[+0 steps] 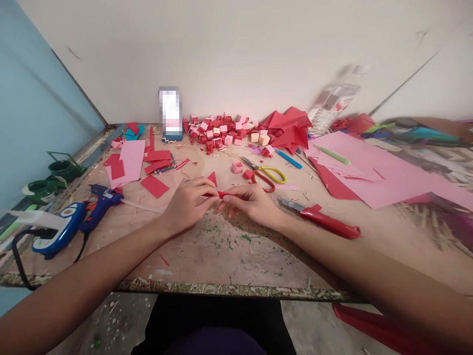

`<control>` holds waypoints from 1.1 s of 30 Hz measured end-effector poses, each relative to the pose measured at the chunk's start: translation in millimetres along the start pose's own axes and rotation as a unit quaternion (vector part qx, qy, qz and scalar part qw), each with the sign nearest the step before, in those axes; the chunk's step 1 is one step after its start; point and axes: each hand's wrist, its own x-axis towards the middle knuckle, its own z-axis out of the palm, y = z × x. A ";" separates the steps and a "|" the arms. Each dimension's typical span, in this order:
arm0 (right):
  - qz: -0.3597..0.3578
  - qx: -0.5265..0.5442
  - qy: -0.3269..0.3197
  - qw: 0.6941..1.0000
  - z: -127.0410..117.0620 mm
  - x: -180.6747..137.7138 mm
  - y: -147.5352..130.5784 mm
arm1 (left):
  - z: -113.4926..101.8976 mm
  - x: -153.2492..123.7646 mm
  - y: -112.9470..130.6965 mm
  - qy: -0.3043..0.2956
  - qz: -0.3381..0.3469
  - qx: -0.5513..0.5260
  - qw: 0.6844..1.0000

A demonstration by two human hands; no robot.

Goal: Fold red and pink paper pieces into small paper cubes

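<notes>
My left hand (190,199) and my right hand (251,202) meet at the middle of the worktable (221,251). Both pinch a small folded strip of red paper (221,195) held between their fingertips, the fingers curled shut on it. A small red paper triangle (213,178) lies just behind the hands. Red-and-yellow scissors (266,176) rest just beyond my right hand. A red-handled utility knife (323,219) lies to the right of my right wrist.
A pile of small red and pink paper cubes (221,130) sits by the wall. Large pink sheets (373,170) cover the right side, red and pink scraps (129,160) the left. A blue glue gun (98,204) lies at the left edge. A plastic bottle (334,101) leans at the back.
</notes>
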 end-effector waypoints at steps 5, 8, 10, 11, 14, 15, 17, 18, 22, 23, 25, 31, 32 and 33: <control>-0.005 -0.008 0.003 1.000 1.7 -0.3 -0.9 | -0.8 0.8 2.0 -0.003 -0.016 -0.024 1.000; 0.000 -0.011 0.010 1.000 2.9 -0.4 -0.3 | -2.3 1.7 3.4 -0.002 -0.031 -0.035 0.999; 0.002 -0.016 0.014 1.000 3.5 -0.6 0.2 | -3.2 2.3 3.9 0.000 -0.044 -0.042 0.998; 0.001 -0.020 0.014 1.000 3.7 -0.8 0.3 | -3.6 2.5 4.0 0.000 -0.050 -0.045 0.998; -0.005 -0.043 0.019 0.999 4.2 -1.6 0.0 | -4.2 2.5 3.4 -0.008 -0.071 -0.060 0.996; -0.007 -0.052 0.020 0.998 4.4 -2.0 -0.2 | -4.3 2.4 3.0 -0.011 -0.077 -0.065 0.995; -0.010 -0.066 0.019 0.998 4.9 -2.9 -0.6 | -4.9 2.4 2.4 -0.016 -0.086 -0.073 0.993; -0.010 -0.069 0.018 0.997 5.2 -3.3 -0.6 | -5.4 2.6 2.2 -0.021 -0.090 -0.075 0.993; -0.008 -0.072 0.017 0.997 5.6 -4.1 -0.6 | -8.8 4.2 3.5 -0.042 -0.104 -0.086 0.990; -0.008 -0.072 0.016 0.997 5.5 -4.1 -0.7 | -9.8 4.7 4.3 -0.045 -0.106 -0.090 0.989; -0.010 -0.074 0.010 0.997 5.1 -3.7 -0.9 | -11.4 5.6 6.0 -0.050 -0.107 -0.098 0.988; -0.014 -0.066 0.017 0.998 3.5 -3.1 -0.7 | -15.3 7.5 5.2 -0.086 -0.134 -0.119 0.980; -0.011 -0.066 0.016 0.998 2.9 -3.2 -0.8 | -16.7 8.0 4.0 -0.104 -0.142 -0.116 0.978; -0.007 -0.066 0.014 0.998 2.1 -3.3 -1.1 | -18.4 8.6 2.9 -0.124 -0.151 -0.112 0.974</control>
